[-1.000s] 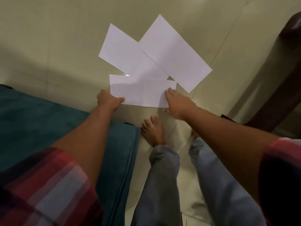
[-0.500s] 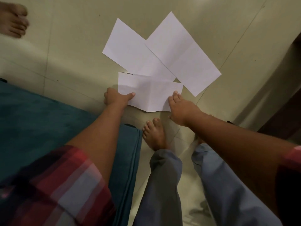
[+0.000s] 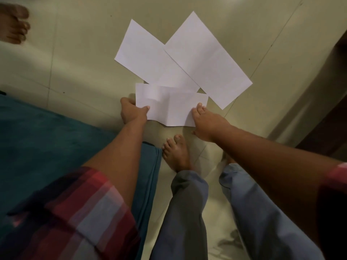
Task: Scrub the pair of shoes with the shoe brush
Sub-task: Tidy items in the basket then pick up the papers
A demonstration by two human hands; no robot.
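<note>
Left fingers [image 3: 129,103] pinch the near paper sheet [image 3: 169,107], right fingers [image 3: 199,106] press it.

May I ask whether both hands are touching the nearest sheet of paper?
Yes, the left hand pinches the nearest sheet at one edge; the right hand presses the other.

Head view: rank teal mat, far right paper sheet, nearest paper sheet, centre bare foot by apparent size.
1. teal mat, even partly hidden
2. far right paper sheet
3. nearest paper sheet, creased; its true size may match the other sheet
4. centre bare foot
</note>
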